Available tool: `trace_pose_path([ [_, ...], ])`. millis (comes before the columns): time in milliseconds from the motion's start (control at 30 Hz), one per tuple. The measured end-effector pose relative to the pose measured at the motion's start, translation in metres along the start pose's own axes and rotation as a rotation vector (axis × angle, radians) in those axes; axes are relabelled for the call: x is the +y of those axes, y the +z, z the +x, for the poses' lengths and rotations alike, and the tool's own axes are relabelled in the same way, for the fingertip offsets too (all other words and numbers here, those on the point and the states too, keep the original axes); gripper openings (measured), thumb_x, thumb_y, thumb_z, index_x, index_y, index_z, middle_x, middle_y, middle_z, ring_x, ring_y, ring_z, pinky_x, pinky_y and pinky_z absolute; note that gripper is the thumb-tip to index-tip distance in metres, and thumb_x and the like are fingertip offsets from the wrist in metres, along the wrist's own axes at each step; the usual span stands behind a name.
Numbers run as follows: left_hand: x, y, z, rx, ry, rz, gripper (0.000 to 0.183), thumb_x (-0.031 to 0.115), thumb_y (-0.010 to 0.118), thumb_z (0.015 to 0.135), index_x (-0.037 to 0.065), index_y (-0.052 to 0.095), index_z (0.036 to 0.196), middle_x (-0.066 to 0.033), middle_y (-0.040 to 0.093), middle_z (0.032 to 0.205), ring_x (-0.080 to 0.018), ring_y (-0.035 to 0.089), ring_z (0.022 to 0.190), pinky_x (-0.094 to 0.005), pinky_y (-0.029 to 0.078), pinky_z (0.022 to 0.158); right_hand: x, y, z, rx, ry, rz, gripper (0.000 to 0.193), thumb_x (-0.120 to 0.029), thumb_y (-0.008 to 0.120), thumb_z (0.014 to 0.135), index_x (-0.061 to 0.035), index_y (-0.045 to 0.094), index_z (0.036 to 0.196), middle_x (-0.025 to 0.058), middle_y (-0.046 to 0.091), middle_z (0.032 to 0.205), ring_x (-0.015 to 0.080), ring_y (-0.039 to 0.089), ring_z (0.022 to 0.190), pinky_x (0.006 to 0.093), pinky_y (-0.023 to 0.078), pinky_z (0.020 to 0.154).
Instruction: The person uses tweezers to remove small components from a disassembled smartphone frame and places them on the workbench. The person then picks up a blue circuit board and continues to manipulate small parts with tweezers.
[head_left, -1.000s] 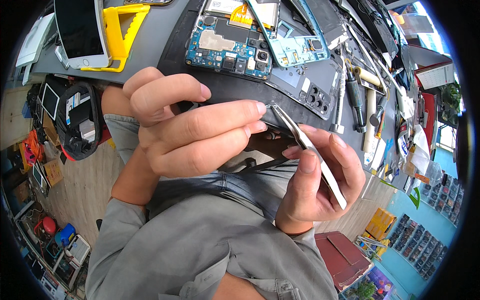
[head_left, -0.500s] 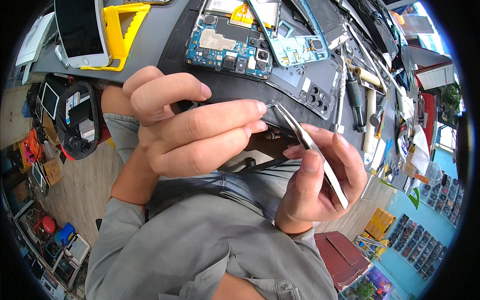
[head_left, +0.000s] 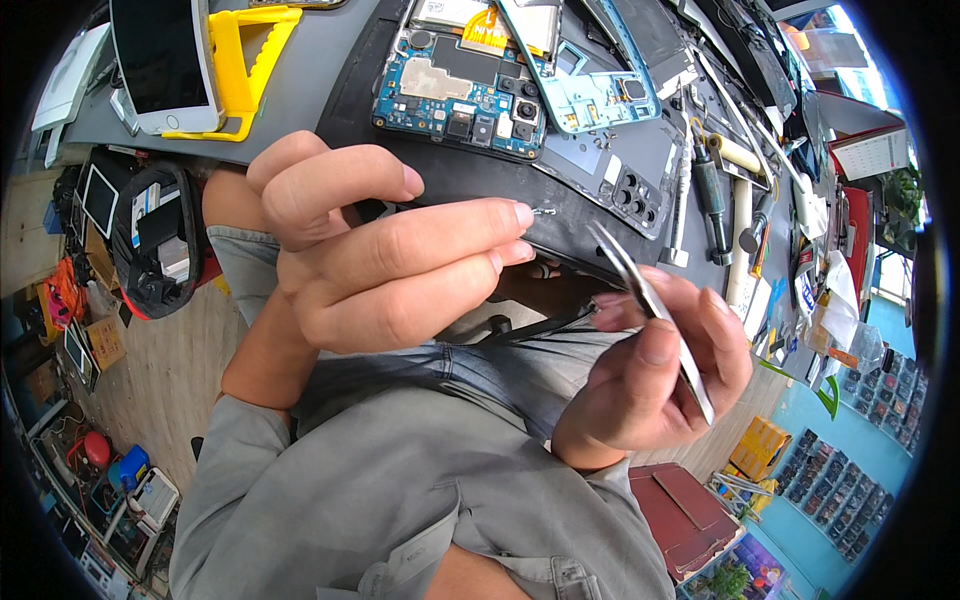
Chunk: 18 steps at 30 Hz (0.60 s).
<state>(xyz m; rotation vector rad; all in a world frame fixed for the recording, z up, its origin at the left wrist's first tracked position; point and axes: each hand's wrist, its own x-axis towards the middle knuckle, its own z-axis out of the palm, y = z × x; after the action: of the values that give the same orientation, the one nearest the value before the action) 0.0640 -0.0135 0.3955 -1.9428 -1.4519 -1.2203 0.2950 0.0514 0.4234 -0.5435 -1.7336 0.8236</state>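
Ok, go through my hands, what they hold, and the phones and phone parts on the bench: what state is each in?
Left hand, closed, pinching the small metallic part
Small metallic part, held, sticking out past the fingertips
Right hand, closed around the tweezers
Tweezers, held, tips clear of the part
Opened phone, circuit board exposed
Light-blue frame, detached
White phone, screen dark

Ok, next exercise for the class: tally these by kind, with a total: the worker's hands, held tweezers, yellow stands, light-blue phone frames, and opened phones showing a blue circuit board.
Hands: 2, left hand and right hand
Held tweezers: 1 pair
Yellow stand: 1
Light-blue phone frame: 1
Opened phone with blue board: 1
Total: 6
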Motion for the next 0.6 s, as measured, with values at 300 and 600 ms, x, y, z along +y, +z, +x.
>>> trace_pose_path([
  [300, 0.002, -0.005, 0.004, -0.048, -0.001, 0.015, 0.038, 0.027, 0.092, 0.084, 0.027, 0.061, 0.105, 0.0145, 0.082, 0.114, -0.0192, 0.054, 0.105, -0.0328, 0.042, 0.082, 0.003, -0.067, -0.006, 0.514, -0.065, -0.242, 0.034, -0.001, 0.063, 0.105, 0.0102, 0.059, 0.136, 0.0287, 0.076, 0.105, 0.0215, 0.067, 0.06, 0.0343, 0.061, 0.062],
  [600, 0.0, -0.001, 0.007, -0.029, 0.081, 0.022, 0.034, 0.015, 0.09, 0.09, 0.018, 0.062, 0.109, -0.0013, 0.084, 0.11, -0.023, 0.057, 0.104, -0.0328, 0.044, 0.085, 0.009, -0.128, -0.021, 0.687, 0.085, -0.581, 0.026, 0.002, 0.07, 0.104, 0.0098, 0.067, 0.129, 0.0258, 0.078, 0.11, 0.017, 0.072, 0.075, 0.0273, 0.06, 0.067],
])
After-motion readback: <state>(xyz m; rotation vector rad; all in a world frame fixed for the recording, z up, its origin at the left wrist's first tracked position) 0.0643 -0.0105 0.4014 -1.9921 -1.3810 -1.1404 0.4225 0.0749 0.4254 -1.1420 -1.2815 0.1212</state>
